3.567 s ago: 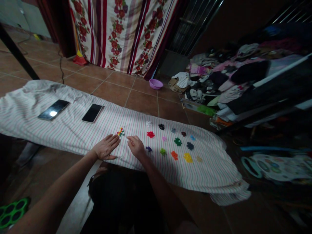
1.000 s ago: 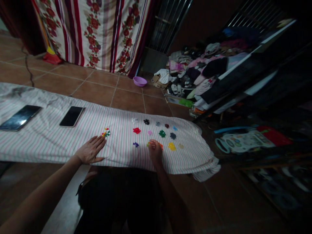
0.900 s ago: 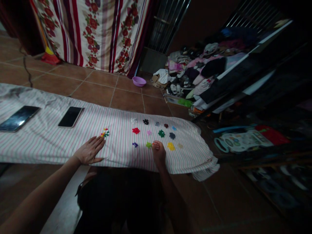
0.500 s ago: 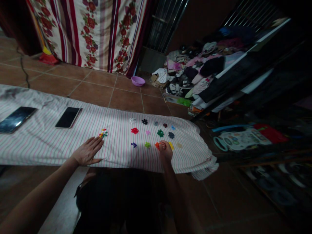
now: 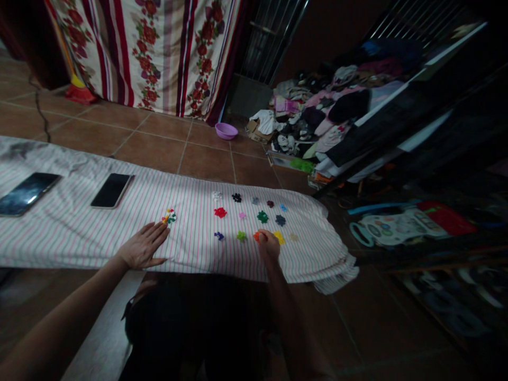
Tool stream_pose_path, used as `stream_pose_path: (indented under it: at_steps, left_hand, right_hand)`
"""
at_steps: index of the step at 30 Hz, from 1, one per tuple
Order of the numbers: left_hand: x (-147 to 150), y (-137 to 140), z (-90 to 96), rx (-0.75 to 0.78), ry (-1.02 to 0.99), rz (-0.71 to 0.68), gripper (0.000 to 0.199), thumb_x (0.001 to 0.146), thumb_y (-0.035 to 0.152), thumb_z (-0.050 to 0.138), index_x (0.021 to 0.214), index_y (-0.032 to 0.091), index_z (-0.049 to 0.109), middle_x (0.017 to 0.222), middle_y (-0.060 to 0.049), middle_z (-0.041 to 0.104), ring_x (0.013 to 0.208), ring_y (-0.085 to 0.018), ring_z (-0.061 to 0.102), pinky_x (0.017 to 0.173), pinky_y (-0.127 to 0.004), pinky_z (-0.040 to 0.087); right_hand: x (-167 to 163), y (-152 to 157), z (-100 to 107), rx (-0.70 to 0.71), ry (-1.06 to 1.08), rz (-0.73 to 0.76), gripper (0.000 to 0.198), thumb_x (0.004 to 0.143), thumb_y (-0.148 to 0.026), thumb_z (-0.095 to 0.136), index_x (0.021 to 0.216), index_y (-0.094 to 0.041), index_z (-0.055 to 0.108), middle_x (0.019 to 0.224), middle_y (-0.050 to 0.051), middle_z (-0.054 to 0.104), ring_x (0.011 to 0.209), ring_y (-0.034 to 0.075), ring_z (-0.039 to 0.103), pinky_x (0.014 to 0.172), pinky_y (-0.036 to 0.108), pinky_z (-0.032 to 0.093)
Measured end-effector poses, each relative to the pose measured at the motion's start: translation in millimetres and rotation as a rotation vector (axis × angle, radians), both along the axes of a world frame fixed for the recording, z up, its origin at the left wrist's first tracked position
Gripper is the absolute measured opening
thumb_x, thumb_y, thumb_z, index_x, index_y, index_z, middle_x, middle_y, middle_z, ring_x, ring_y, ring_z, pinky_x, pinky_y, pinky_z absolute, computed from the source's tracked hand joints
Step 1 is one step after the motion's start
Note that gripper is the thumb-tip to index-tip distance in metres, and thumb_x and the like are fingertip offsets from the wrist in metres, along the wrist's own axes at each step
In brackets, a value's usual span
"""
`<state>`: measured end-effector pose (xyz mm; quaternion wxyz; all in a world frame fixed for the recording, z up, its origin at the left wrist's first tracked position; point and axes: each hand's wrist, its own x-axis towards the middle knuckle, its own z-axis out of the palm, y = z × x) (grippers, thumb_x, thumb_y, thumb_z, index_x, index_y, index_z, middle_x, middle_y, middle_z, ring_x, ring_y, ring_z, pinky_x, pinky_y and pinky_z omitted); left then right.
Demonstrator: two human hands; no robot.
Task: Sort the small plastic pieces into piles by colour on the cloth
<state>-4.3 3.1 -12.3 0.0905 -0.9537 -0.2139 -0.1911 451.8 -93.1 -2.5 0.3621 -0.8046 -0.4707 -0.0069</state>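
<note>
My left hand (image 5: 145, 245) lies flat on the striped cloth (image 5: 190, 248), fingers stretched out. Its fingertips reach a small mixed pile of red, yellow and green pieces (image 5: 169, 216). My right hand (image 5: 270, 245) is closed, fingers bent together, at the orange pile (image 5: 256, 236), which it partly covers; whether it pinches a piece is too small to see. Beside it lie a yellow pile (image 5: 279, 237) and a lime green pile (image 5: 241, 236). Further off are a red pile (image 5: 220, 212), a dark green pile (image 5: 262, 217) and a purple pile (image 5: 219, 236).
Two phones lie on the cloth at left, a larger one (image 5: 29, 193) and a smaller one (image 5: 112, 190). More small piles, such as a black one (image 5: 237, 197), form the far row. On the tiled floor stands a purple basin (image 5: 226, 131), near heaped clothes (image 5: 313, 106).
My right hand has shifted slightly and uncovers more of the yellow pile. The left hand keeps its place. The view has moved very little.
</note>
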Motion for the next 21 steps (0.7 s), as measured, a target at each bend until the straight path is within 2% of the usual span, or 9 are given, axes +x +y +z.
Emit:
stream_pose_path:
  at_steps: [5,11,21]
  left_hand:
    - [-0.2,0.0,1.9,0.008,0.026,0.004,0.077,0.09,0.064,0.045,0.139,0.004,0.047,0.136,-0.027,0.053,0.128,-0.038,0.049,0.104,-0.053,0.04]
    - [-0.4,0.1,1.3,-0.024,0.025,0.011,0.076,0.091,0.064,0.043,0.139,0.005,0.048,0.137,-0.026,0.052,0.129,-0.038,0.048,0.105,-0.053,0.039]
    - [0.6,-1.9,5.5,-0.015,0.083,0.028,0.076,0.091,0.063,0.044,0.136,0.002,0.049,0.138,-0.028,0.051,0.13,-0.039,0.046,0.105,-0.053,0.038]
  right_hand:
    - [2.0,-0.2,-5.4,-0.012,-0.029,0.012,0.047,0.079,-0.035,0.033,0.093,-0.015,0.073,0.094,0.012,0.073,0.091,0.025,0.062,0.09,0.04,0.047]
    - [2.4,-0.8,-6.3,0.009,-0.078,0.066,0.042,0.079,-0.029,0.034,0.091,-0.016,0.072,0.095,0.011,0.073,0.091,0.024,0.062,0.09,0.039,0.046]
    - [1.5,-2.4,-6.5,0.06,-0.119,0.12,0.041,0.085,-0.037,0.034,0.087,-0.018,0.069,0.093,0.011,0.072,0.091,0.024,0.062,0.09,0.041,0.045]
